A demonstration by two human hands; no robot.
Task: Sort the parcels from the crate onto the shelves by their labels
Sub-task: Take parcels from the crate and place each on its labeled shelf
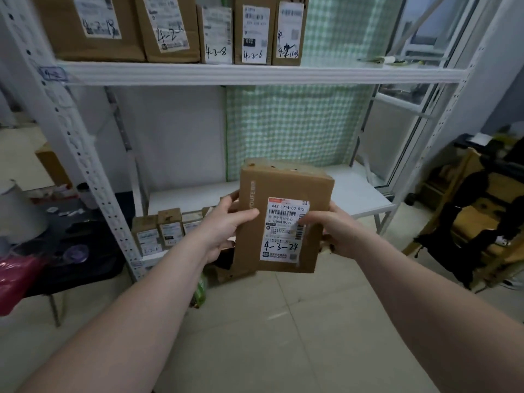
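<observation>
I hold a brown cardboard parcel upright in front of the white shelf unit. Its white label faces me and reads 4-3-24 in black marker. My left hand grips its left edge with the thumb on the front. My right hand grips its right edge, thumb over the label's side. Behind it, the lower shelf carries a few small labelled parcels at its left end. The upper shelf, tagged 4-2, bears several boxes marked 4-2-x. No crate shows.
A perforated white upright stands at the left, with a dark table of clutter and a pink bag beside it. At the right are a wooden chair with dark cloth and a glass door. Tiled floor lies below.
</observation>
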